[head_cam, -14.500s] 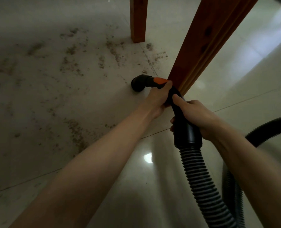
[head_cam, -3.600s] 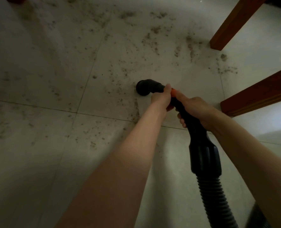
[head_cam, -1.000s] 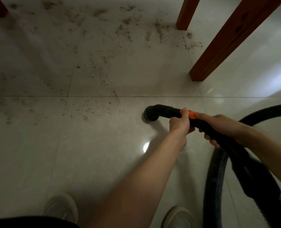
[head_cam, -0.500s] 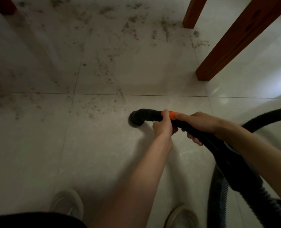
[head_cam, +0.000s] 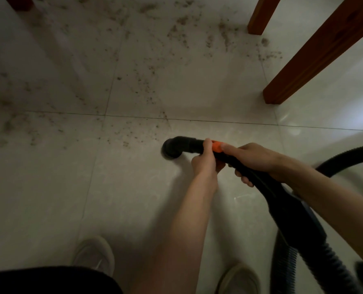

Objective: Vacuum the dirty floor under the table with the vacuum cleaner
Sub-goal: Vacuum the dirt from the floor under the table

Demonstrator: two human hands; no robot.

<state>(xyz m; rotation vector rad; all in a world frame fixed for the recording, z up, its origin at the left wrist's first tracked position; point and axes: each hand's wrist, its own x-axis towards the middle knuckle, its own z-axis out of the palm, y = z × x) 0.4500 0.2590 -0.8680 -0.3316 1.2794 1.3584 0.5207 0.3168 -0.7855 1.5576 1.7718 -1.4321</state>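
Pale floor tiles (head_cam: 49,198) carry the black vacuum nozzle (head_cam: 173,148), its round mouth down on a clean tile just beside scattered dirt (head_cam: 133,132). Both hands curl around the wand behind it: the left hand (head_cam: 205,161) nearer the nozzle, the right hand (head_cam: 253,159) by the orange button (head_cam: 216,146), the ribbed hose (head_cam: 316,259) trailing back right. Two wooden bench legs (head_cam: 316,54) stand beyond, and pale shoes (head_cam: 95,254) show below.

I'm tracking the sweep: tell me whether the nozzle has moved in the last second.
Yes. The nozzle has slid left along the floor, away from the near table leg, staying just on the near side of the tile seam.
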